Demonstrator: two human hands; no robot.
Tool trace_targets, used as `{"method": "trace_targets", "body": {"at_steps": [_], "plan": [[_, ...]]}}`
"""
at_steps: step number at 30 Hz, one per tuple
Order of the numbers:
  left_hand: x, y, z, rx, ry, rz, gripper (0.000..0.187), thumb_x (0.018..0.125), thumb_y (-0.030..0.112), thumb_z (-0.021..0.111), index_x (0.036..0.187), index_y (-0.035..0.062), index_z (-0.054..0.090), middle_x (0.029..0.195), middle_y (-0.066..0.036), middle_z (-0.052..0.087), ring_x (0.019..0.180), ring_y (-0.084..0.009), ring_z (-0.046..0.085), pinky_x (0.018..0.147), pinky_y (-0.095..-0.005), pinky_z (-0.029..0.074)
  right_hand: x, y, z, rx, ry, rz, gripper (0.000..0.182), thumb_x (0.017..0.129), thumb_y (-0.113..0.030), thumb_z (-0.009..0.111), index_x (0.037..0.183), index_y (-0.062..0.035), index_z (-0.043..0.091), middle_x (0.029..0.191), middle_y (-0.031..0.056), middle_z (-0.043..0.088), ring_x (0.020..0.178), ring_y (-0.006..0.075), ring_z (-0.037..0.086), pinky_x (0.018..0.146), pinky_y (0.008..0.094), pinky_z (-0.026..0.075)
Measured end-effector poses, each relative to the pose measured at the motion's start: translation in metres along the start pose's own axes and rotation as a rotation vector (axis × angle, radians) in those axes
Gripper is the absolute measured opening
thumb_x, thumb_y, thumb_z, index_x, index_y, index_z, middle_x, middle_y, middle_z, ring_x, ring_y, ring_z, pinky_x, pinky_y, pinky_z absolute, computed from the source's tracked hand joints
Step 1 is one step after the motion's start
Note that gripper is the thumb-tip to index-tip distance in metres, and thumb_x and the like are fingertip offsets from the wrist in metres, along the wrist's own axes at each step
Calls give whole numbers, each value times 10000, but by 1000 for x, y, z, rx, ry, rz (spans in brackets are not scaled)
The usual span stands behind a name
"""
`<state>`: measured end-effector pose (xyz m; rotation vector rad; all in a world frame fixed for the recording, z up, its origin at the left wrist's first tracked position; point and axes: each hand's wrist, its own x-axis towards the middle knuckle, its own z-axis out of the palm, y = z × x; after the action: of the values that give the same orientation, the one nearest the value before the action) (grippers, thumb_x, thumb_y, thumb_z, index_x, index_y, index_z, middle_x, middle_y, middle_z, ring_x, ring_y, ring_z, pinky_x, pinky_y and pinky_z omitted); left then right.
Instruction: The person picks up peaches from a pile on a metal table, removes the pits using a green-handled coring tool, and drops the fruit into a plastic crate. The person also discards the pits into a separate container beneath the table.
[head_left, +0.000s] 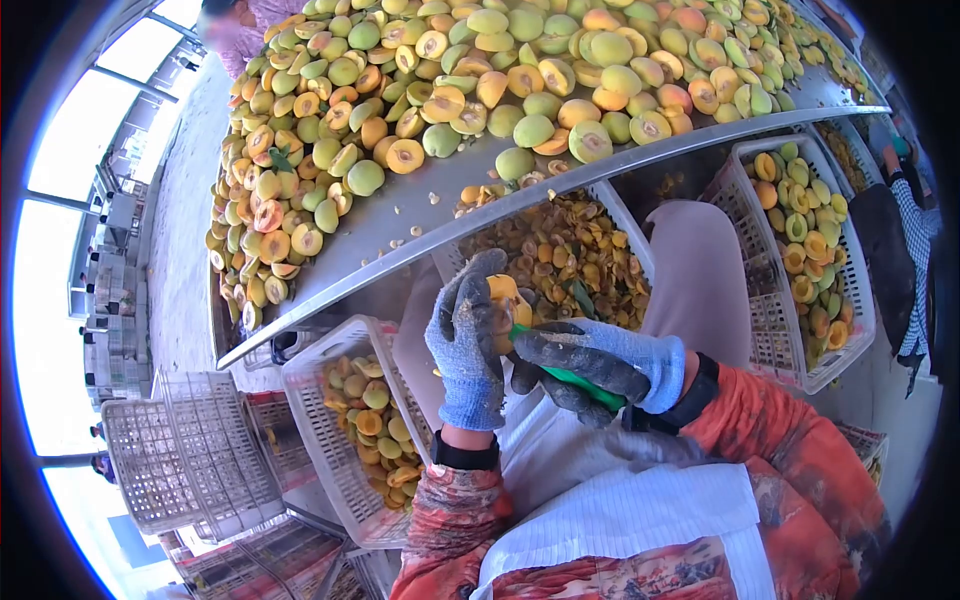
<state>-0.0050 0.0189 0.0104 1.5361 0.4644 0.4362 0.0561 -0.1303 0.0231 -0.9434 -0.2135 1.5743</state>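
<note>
Over my lap, my left hand (468,340), in a blue and dark grey glove, holds a yellow-orange fruit piece (508,305) upright between thumb and fingers. My right hand (590,365), gloved the same way, is wrapped round a green-handled tool (575,381). The tool's green front end meets the fruit; its tip is hidden there. Just beyond my hands, a crate (630,235) holds many orange-brown fruit scraps (575,250). Heaped on the metal table (440,205) are green, yellow and orange fruits (533,130), many of them cut open.
A white crate (345,462) of fruit halves stands at my left, another (795,365) at my right. Stacked empty crates (190,450) are at the far left. One person (240,35) is at the upper left; another (890,235) sits at the right edge.
</note>
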Motion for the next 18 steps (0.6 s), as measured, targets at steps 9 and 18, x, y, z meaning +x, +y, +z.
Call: {"method": "trace_targets", "body": {"at_steps": [9,18], "plan": [[15,11,4,-249,-235,-40,413,897,291,509,1141,-42,526,1076,-132,594,809,-225,617,728,-318,516,-2,2,0,166,-47,-78,474,888,-513,437,909,-67,597,559,-27,442,435,66,389,415,206,304],[20,1,31,-627,-84,-239,515,876,395,496,1163,-33,482,882,-144,606,718,-250,623,591,-328,549,-1,2,-14,196,18,-142,529,875,-556,421,894,-55,590,548,-12,455,355,79,391,323,214,295]]}}
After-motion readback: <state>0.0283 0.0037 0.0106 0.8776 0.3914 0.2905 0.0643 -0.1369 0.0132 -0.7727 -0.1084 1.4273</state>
